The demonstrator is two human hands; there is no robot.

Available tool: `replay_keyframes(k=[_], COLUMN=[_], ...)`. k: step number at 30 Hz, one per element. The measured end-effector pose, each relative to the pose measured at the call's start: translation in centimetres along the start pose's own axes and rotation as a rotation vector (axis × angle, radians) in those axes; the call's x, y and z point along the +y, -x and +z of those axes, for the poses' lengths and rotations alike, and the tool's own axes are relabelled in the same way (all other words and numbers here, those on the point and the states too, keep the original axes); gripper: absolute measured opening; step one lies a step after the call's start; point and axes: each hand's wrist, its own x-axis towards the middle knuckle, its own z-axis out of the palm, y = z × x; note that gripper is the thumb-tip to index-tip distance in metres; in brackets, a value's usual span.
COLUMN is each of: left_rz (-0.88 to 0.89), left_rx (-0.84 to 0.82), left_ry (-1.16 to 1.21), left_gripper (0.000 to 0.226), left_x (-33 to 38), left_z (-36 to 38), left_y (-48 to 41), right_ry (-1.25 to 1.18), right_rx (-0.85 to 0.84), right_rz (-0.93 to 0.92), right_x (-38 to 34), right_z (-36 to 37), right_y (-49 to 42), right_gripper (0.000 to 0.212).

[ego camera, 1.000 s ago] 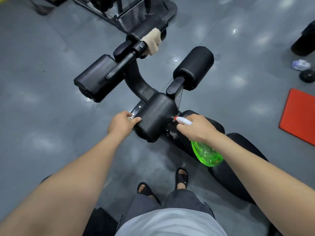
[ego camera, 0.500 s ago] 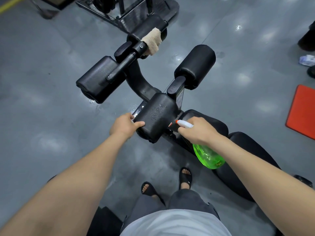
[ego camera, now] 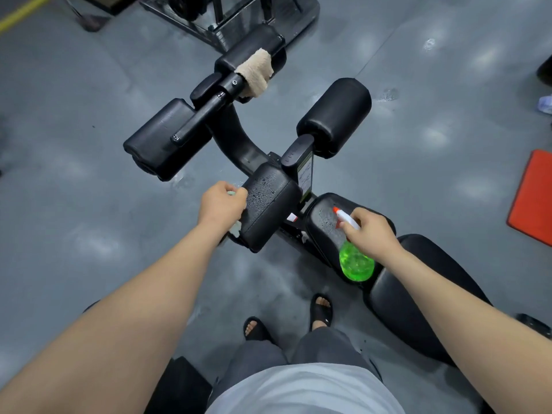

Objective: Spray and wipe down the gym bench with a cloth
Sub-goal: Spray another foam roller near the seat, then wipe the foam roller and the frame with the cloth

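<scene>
The black gym bench (ego camera: 418, 282) runs from lower right toward the middle, ending in several padded rollers. The nearest roller (ego camera: 270, 204) and the small seat pad (ego camera: 321, 225) carry spray droplets. My left hand (ego camera: 219, 204) sits at the left end of that roller and grips a small pale cloth (ego camera: 237, 230), mostly hidden under the fingers. My right hand (ego camera: 372, 231) holds a green spray bottle (ego camera: 357, 262) over the seat pad, white and red nozzle pointing up-left. A beige towel (ego camera: 255, 71) is draped over the far roller.
A red mat (ego camera: 533, 198) lies on the grey floor at the right edge. Another machine's black base (ego camera: 239, 16) stands at the top. My sandalled feet (ego camera: 321, 309) are beside the bench. A black object (ego camera: 179, 386) sits near my left leg.
My right hand has pulled the spray bottle back from the near roller to above the seat pad. Droplets now show on the roller. My left hand stays at the roller's left end.
</scene>
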Motion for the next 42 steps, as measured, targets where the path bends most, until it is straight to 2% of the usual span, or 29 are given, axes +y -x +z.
replay_keyframes(k=[7, 15, 27, 30, 33, 37, 40, 42], left_rz=[-0.083, -0.060, 0.062, 0.096, 0.117, 0.084, 0.041, 0.033], left_rx=[-0.070, 0.028, 0.020, -0.011, -0.063, -0.164, -0.253, -0.234], left_ry=[0.145, 0.061, 0.035, 0.008, 0.026, 0.144, 0.351, 0.357], left_gripper=[0.019, 0.034, 0.020, 0.022, 0.026, 0.034, 0.031, 0.026], left_x=[2.8, 3.0, 3.0, 3.1, 3.2, 3.4, 3.3, 3.1], left_z=[3.0, 4.8, 6.7, 6.9, 6.7, 5.9, 5.3, 4.8], left_y=[1.6, 2.0, 2.0, 2.2, 2.4, 2.7, 2.8, 2.8], right_ry=[-0.023, -0.062, -0.038, -0.017, -0.148, -0.369, -0.500, -0.499], right_rx=[-0.040, -0.080, -0.224, -0.146, -0.047, -0.245, -0.508, -0.592], right_rz=[0.164, 0.201, 0.199, 0.157, 0.072, -0.149, -0.224, -0.218], right_x=[4.6, 5.5, 6.9, 6.2, 3.7, -2.3, -6.0, -6.9], right_z=[1.5, 3.6, 2.9, 2.0, 1.2, -0.1, -0.6, -0.2], right_y=[-3.4, -9.0, -10.1, -9.7, -9.2, -8.2, -7.5, -7.7], right_gripper=[0.012, 0.011, 0.025, 0.031, 0.017, 0.003, 0.017, 0.023])
